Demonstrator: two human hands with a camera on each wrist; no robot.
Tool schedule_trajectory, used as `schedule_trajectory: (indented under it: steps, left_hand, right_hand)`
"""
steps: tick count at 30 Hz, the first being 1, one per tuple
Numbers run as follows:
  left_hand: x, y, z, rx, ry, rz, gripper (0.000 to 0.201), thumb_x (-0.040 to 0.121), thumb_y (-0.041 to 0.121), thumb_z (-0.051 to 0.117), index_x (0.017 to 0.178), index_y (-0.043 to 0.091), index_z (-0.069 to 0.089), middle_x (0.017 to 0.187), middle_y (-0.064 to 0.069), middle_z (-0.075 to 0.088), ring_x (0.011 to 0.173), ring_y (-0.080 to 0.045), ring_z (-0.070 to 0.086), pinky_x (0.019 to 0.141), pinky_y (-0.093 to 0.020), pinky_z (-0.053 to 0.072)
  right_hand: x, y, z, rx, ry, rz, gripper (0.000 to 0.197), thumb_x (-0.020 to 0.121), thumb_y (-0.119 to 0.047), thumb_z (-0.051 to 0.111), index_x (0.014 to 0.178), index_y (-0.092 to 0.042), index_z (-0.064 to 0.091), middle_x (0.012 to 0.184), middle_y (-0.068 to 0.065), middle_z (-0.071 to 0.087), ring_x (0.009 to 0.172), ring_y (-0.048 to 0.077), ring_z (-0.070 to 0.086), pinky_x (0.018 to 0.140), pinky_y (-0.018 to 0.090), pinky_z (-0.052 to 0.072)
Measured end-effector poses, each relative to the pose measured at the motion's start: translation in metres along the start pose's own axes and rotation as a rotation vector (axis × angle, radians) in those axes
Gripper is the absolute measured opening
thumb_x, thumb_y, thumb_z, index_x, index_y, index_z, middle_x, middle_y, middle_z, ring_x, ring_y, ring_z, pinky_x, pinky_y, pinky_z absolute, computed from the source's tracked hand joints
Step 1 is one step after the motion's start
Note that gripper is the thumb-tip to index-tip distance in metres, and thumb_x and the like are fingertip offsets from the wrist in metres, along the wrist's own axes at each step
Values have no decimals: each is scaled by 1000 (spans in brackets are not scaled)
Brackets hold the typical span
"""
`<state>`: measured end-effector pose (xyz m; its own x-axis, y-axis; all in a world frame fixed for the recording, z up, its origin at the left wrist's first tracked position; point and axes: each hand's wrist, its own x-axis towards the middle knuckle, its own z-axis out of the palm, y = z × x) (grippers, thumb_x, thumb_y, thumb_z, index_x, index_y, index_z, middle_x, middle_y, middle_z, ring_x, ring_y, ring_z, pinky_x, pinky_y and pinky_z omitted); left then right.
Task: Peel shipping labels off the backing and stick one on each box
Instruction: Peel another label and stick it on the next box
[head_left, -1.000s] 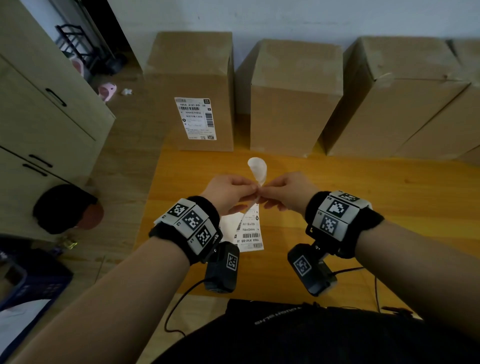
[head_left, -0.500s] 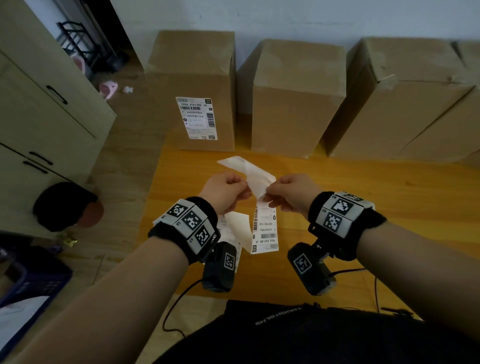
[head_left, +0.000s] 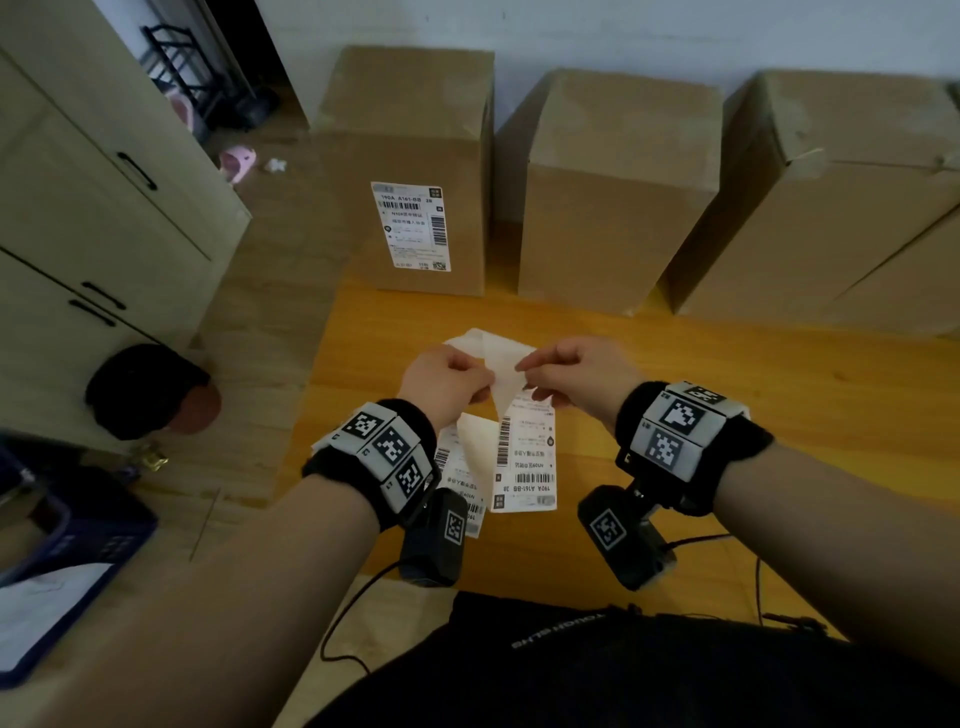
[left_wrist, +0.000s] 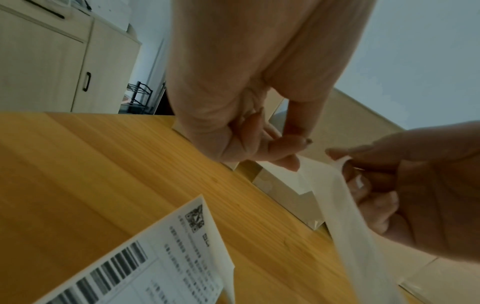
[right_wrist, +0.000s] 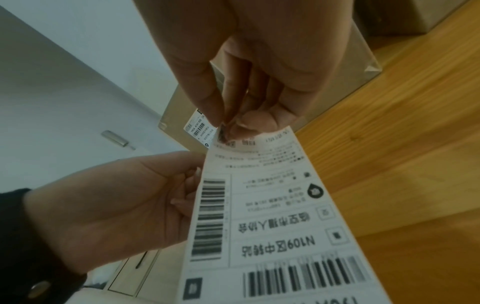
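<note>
Above the table (head_left: 727, 415), the left hand (head_left: 441, 382) pinches the half-hidden backing (head_left: 498, 358) while the right hand (head_left: 576, 371) pinches the label (head_left: 524, 457).

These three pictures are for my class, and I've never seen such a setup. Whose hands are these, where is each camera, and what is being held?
No machine here: a person wears one camera on the head and one on each wrist. The head view looks down at a wooden table with cardboard boxes at its far edge; one box already carries a label. The right hand pinches the printed shipping label; the left hand pinches the backing, peeling them apart. The wrist views show the same pinches close up.
</note>
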<state>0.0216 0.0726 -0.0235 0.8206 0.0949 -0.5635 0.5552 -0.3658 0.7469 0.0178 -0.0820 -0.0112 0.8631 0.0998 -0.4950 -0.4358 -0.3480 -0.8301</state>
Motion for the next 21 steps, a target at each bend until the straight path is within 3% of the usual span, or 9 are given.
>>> schedule_trajectory:
  steps: [5,8,10,14,17,21]
  left_hand:
    - [-2,-2,-3,85,-16,89,15,83,12,65,89,19,53,94,-3,64,79,-17,59,66,-27,45]
    - [-3,-4,-4,92,-64,130,18,85,5,61,79,21,58,88,-3,64,64,-12,54,58,-24,42]
    - [-4,-3,-3,93,-82,129,15,87,3,59,87,18,64,79,3,62,60,-7,52,54,-18,40]
    - [-5,-1,-2,122,-85,147,17,88,9,60,99,18,68,82,9,62,65,-1,52,57,-12,40]
    - [-6,1,-1,76,-90,115,18,89,8,60,104,14,67,81,5,63,64,-6,55,56,-14,43]
    - [-6,2,-1,32,-79,72,22,89,5,59,109,10,65,101,-7,66,85,-17,62,72,-22,51]
  right_hand:
    - [3,-1,0,-2,-7,-17,15,83,-10,66,96,-6,71,78,-2,68,68,7,62,59,12,51]
    - [3,-1,-2,-118,-20,-50,17,81,-5,67,97,-10,71,83,1,70,74,8,64,61,11,51]
    - [4,-1,-2,-223,-14,-100,24,81,-3,66,103,-14,68,92,0,69,83,11,63,67,14,50]
    - [5,-1,2,-573,-2,-203,41,83,-12,65,121,-24,59,111,-4,59,93,10,54,71,17,42]
    - [6,0,4,-740,17,-246,30,85,-20,62,115,-25,63,120,-2,57,101,13,53,80,22,39]
    - [4,2,3,-792,80,-266,14,87,-24,60,98,-25,68,112,-4,59,103,14,54,80,21,38]
